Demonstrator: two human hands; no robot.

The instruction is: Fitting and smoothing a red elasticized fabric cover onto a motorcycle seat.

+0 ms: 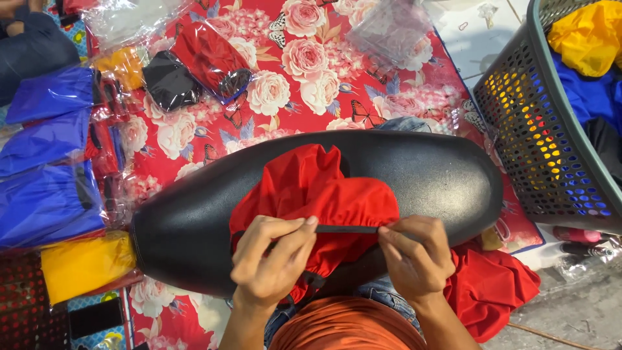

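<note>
Both hands are working the same bit here: your left hand (272,259) is curling its fingers and pinching one end of a thin black strap (346,229), and your right hand (414,256) is pinching the other end, so the strap is stretching straight between them. Both are closed down tight on it, nothing else in either one.

That strap is running along the near edge of the red fabric cover (311,188), which is bunching up on top of the long black seat-shaped form (421,175) lying across your lap. More red cloth (492,288) is spilling off to the right, below the form.

Packages are sitting all over the rose-print red sheet (298,84):
- clear bags with blue fabric (45,162) are stacking up along the left edge
- a flat yellow packet (84,262) is lying just below them, lower left
- a clear bag with red fabric (210,58) is leaning against a black bundle (170,81) near the top, left of centre
- an orange-yellow packet (123,65) is sitting just left of that black one
- a crumpled heap of empty clear bags (392,29) is lying at the top, right of centre

Over on the right, a grey plastic basket (525,129) with a perforated wall is holding yellow, blue and dark fabric.
</note>
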